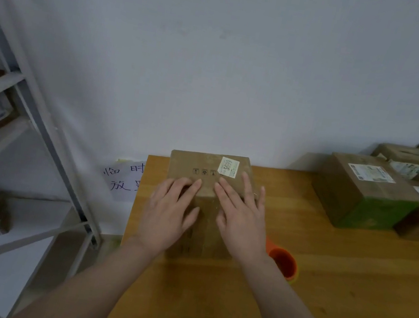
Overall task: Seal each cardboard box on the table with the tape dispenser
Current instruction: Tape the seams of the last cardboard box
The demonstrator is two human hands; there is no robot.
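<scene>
A brown cardboard box (196,166) with a small white number sticker stands at the far left corner of the wooden table (335,277). My left hand (169,210) and my right hand (241,217) both lie flat on its top, fingers straight, pressing on either side of the centre seam. An orange tape dispenser (282,262) rests on the table just right of the box, partly hidden behind my right wrist.
Several labelled cardboard boxes (364,190) are stacked at the table's far right against the wall. A grey metal shelf rack (14,126) with parcels stands to the left. A handwritten paper sign (124,180) hangs on the wall beside the table.
</scene>
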